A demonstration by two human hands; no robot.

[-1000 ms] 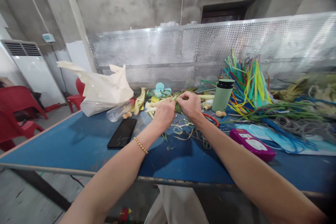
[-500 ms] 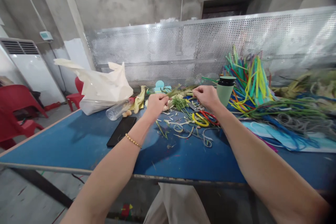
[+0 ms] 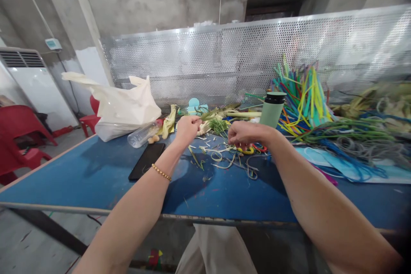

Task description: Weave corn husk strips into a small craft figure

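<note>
Left hand (image 3: 187, 127) closed around a bundle of pale green stalks (image 3: 221, 116) that extends rightward above the blue surface (image 3: 96, 171). Right hand (image 3: 245, 133), fingers curled down, rests over the yellow and red scissors (image 3: 253, 149); whether it grips them cannot be told. Cut strips (image 3: 224, 160) lie between the hands. A green flask (image 3: 272, 109) stands just beyond.

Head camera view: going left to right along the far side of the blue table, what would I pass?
White plastic bag → clear bottle → left hand → right hand → green flask → bundle of coloured strips.
</note>
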